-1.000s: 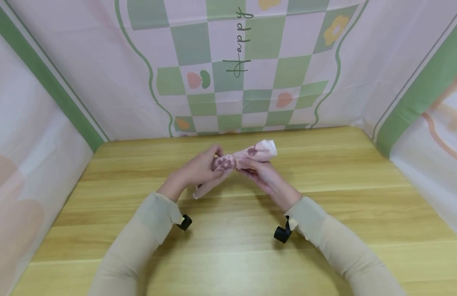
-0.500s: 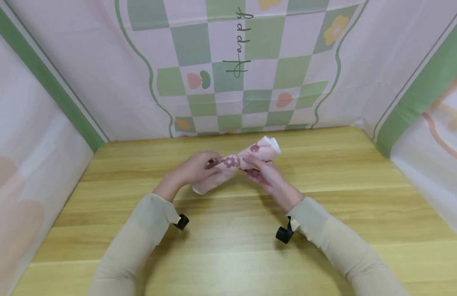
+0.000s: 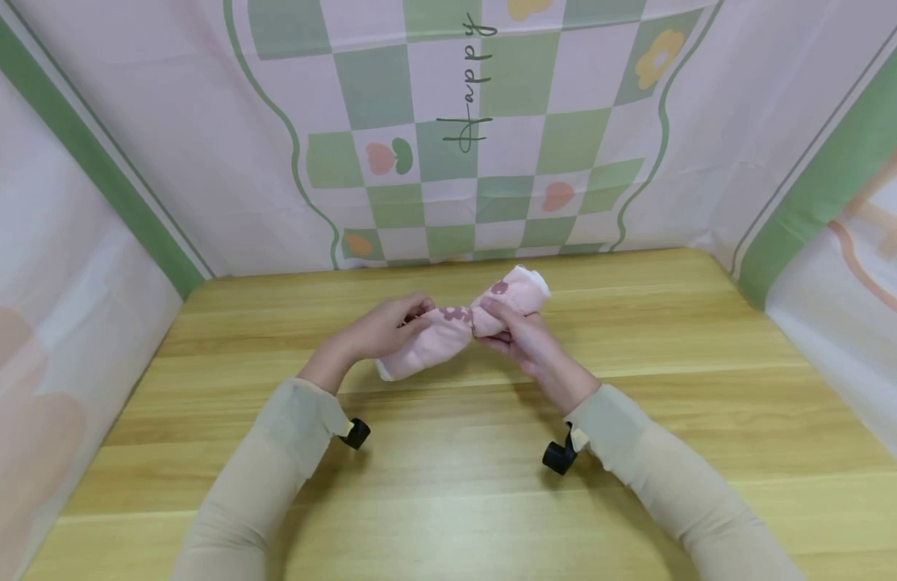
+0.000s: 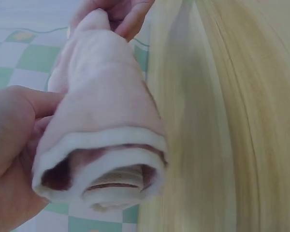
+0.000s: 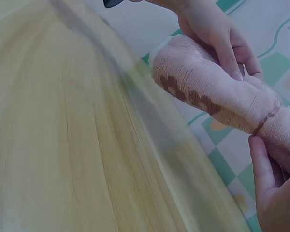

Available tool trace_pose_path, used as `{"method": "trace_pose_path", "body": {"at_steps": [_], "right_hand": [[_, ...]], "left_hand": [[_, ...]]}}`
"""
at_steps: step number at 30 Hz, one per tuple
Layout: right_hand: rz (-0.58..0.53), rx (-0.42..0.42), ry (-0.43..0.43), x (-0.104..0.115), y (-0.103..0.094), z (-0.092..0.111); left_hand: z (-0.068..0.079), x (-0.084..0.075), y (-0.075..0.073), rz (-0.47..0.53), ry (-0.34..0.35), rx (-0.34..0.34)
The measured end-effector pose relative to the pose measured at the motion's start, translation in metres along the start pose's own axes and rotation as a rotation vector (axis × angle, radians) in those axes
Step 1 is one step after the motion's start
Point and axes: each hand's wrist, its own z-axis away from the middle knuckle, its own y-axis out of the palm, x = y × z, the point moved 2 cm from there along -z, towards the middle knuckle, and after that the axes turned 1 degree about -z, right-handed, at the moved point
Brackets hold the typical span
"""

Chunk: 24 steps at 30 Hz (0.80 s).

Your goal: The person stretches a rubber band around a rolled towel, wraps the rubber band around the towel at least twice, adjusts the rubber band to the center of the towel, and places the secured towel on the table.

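Observation:
A rolled pink towel (image 3: 434, 343) with darker flower prints is held up over the table between both hands. A thin brown band (image 5: 268, 120) circles its middle, where the roll is drawn in. My left hand (image 3: 379, 329) grips the left half from behind, its fingers partly hidden by the cloth. In the left wrist view, the white-edged end of the towel (image 4: 101, 106) shows loose spiral layers. My right hand (image 3: 531, 347) pinches the roll just right of the band, thumb on the near side. The towel's right end (image 3: 528, 284) flares up and away beyond that hand.
Under the hands lies a wooden table (image 3: 448, 484). Behind it hangs a cloth backdrop (image 3: 448, 97) with green and white checks, and printed cloth closes off both sides. Small black wrist cameras stick out from both sleeves (image 3: 241, 492).
The towel has turned, so its flower print faces further up and plain pink shows on the left half. That half looks fuller. My left hand has shifted slightly left; the right stays almost in place.

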Motion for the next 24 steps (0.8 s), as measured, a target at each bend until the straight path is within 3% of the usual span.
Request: {"method": "trace_pose_path", "body": {"at_steps": [6,9,12,15,18,21,24], "right_hand": [[-0.013,-0.017,0.002,-0.002,0.003,-0.001],[-0.037,-0.030,0.015,-0.004,0.005,-0.002],[-0.057,-0.049,0.033,-0.005,0.005,-0.003],[-0.078,-0.068,0.055,-0.005,0.005,-0.003],[-0.088,-0.080,0.068,-0.003,0.006,-0.002],[-0.091,-0.077,0.073,-0.002,0.007,-0.002],[-0.097,-0.078,0.076,-0.001,0.007,-0.002]], "left_hand": [[-0.006,-0.003,0.006,-0.003,-0.014,0.002],[-0.008,-0.007,0.010,-0.093,0.021,-0.057],[-0.009,-0.014,0.011,-0.231,0.112,-0.163],[-0.010,-0.021,0.013,-0.345,0.246,-0.265],[-0.010,-0.026,0.015,-0.377,0.375,-0.300],[-0.010,-0.026,0.017,-0.354,0.415,-0.281],[-0.010,-0.026,0.018,-0.323,0.383,-0.255]]}}
